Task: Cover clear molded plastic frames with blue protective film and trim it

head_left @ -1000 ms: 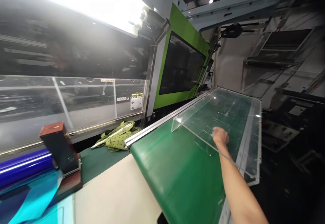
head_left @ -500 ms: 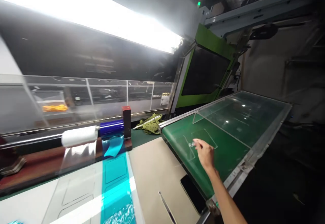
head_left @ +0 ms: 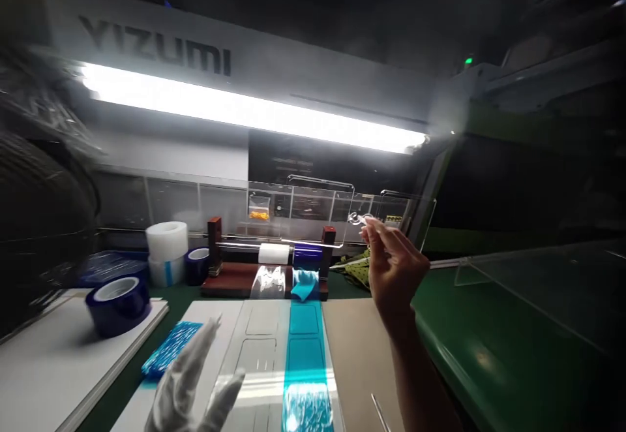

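My bare right hand (head_left: 398,265) is raised in front of the lamp-lit machine, thumb and fingers pinched on the middle runner of a clear plastic moulded part (head_left: 356,218). Two thin see-through rectangular panels spread left and right from that runner. My left hand (head_left: 186,380), in a white glove, is held over the bench with thumb and fingers apart and nothing in them. Below the hands lie a strip of blue film (head_left: 306,350) and a strip of clear film (head_left: 254,360), both with rectangular outlines beneath.
A stand (head_left: 229,282) carries a white roll (head_left: 274,254) and a blue roll (head_left: 308,256). To the left are a large blue tape roll (head_left: 117,308) and stacked white rolls (head_left: 167,243). A green conveyor (head_left: 460,334) runs along the right. A thin metal tool (head_left: 379,412) lies on the brown board (head_left: 359,340).
My right hand has lifted the clear moulded part off the green conveyor and brought it over the bench. My view has swung left, and my gloved left hand has come into sight.
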Demonstrator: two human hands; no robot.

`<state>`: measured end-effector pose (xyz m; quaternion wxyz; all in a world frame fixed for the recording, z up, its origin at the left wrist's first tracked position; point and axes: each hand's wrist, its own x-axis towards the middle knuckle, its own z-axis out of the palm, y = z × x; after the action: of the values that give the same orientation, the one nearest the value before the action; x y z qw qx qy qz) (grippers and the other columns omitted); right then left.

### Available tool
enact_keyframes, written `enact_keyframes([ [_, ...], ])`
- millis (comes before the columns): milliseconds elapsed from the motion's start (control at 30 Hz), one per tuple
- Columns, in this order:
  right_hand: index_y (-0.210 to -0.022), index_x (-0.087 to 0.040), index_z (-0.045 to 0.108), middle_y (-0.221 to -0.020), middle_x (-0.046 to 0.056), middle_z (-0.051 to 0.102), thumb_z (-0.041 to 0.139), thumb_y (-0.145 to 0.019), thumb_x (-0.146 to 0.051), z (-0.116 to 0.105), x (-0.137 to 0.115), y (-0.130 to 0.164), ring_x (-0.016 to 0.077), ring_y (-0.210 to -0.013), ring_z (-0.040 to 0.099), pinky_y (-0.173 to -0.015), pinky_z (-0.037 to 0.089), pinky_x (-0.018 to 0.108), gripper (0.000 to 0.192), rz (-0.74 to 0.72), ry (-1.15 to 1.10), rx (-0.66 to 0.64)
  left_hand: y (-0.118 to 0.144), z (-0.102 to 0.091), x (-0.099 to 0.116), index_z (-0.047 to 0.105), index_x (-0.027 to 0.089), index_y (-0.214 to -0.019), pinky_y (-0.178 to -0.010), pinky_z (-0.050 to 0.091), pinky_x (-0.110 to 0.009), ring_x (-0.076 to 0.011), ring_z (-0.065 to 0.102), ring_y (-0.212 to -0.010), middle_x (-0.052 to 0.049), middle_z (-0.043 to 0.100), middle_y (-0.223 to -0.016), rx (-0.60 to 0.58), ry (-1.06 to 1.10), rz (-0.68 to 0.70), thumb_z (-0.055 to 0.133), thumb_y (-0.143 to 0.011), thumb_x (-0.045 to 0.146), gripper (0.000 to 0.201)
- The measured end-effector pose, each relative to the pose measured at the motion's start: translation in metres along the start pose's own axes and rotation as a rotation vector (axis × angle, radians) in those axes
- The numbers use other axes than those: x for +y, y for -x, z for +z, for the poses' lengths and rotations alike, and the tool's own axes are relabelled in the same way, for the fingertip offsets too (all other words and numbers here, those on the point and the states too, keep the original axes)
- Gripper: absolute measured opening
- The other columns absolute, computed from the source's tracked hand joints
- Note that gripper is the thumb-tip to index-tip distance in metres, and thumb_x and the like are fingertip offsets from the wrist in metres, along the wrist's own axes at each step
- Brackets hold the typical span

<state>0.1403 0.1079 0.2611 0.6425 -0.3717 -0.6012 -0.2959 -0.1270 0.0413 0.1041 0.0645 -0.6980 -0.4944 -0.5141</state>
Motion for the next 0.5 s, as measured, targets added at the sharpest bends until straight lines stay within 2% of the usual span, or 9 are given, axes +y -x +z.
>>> enact_keyframes([
  [100, -0.101, -0.02, 0.069, -0.083, 0.002, 0.072, 0.054, -0.09, -0.024, 0.003, -0.022, -0.017, 0.013, -0.075, 0.068, -0.069, 0.054, 0.024, 0.019, -0.02, -0.035, 0.043, -0.025, -0.026, 0.004, 0.019, 0.036, -0.144, -0.095, 0.051, -0.047, -0.0273, 0.045, -0.126, -0.003, 0.042, -0.142, 0.078, 0.027, -0.007, 0.052, -0.087, 0.041, 0.066],
  [200, -0.101, -0.021, 0.068, -0.082, 0.002, 0.072, 0.053, -0.091, -0.026, 0.001, -0.037, -0.028, 0.0132, -0.073, 0.067, -0.068, 0.054, 0.026, 0.019, -0.028, -0.047, 0.067, -0.043, -0.043, 0.015, 0.021, 0.034, -0.144, -0.1, 0.047, -0.048, -0.0267, 0.044, -0.127, -0.004, 0.041, -0.143, 0.154, 0.071, -0.01, 0.055, -0.085, 0.042, 0.068],
  [367, -0.104, -0.021, 0.067, -0.084, 0.001, 0.071, 0.056, -0.089, -0.022, -0.005, -0.048, -0.033, 0.0128, -0.075, 0.067, -0.069, 0.054, 0.026, 0.018, -0.05, -0.083, 0.077, -0.062, -0.059, 0.032, 0.023, 0.032, -0.143, -0.104, 0.043, -0.047, -0.0268, 0.034, -0.134, -0.003, 0.032, -0.148, 0.149, 0.024, -0.129, 0.057, -0.083, 0.048, 0.071],
  [500, -0.105, -0.021, 0.067, -0.086, 0.001, 0.071, 0.058, -0.088, -0.019, -0.007, -0.05, -0.029, 0.013, -0.077, 0.067, -0.069, 0.054, 0.027, 0.019, -0.073, -0.08, 0.075, -0.08, -0.068, 0.04, 0.022, 0.031, -0.144, -0.106, 0.042, -0.043, -0.025, 0.033, -0.134, -0.003, 0.033, -0.148, 0.192, -0.016, -0.012, 0.058, -0.082, 0.049, 0.074],
])
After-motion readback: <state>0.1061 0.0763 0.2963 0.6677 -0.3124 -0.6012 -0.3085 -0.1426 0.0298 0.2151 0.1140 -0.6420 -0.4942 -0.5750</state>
